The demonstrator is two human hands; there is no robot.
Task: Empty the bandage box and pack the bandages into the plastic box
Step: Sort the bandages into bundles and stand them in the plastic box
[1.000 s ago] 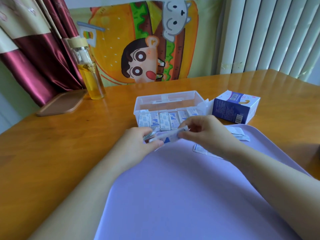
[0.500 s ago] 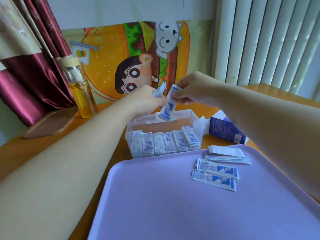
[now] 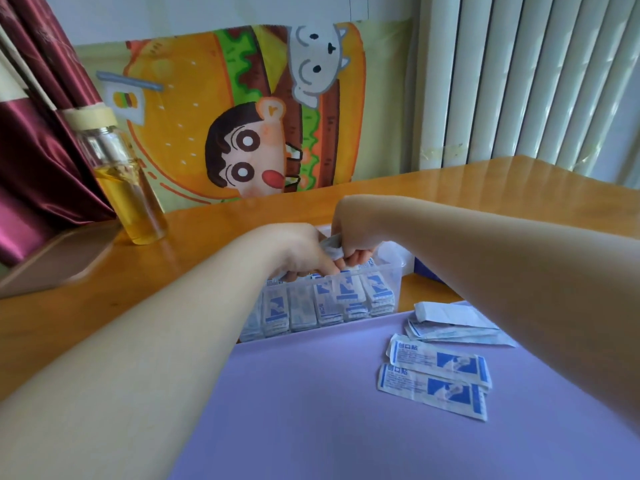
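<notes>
The clear plastic box (image 3: 393,277) stands on the table just beyond the purple tray (image 3: 311,393). Several blue-and-white wrapped bandages (image 3: 325,303) stand in a row against its near wall. My left hand (image 3: 298,251) and my right hand (image 3: 353,233) meet over the box, fingers curled down inside it, both holding a small bunch of bandages (image 3: 330,247). Loose bandages (image 3: 436,375) lie on the tray at the right, with a few more (image 3: 450,323) behind them. Only a dark blue sliver of the bandage box (image 3: 427,271) shows behind my right forearm.
A glass bottle of yellow liquid (image 3: 128,188) stands at the back left beside a brown tray (image 3: 52,261). A cartoon burger cloth (image 3: 242,109) hangs behind the table, a red curtain at left, a white radiator at right. Wooden table (image 3: 104,299) surrounds the box.
Both hands rose from the tray with a bunch of bandages, then came down over the plastic box, and their fingers are now inside it. The camera moved closer.
</notes>
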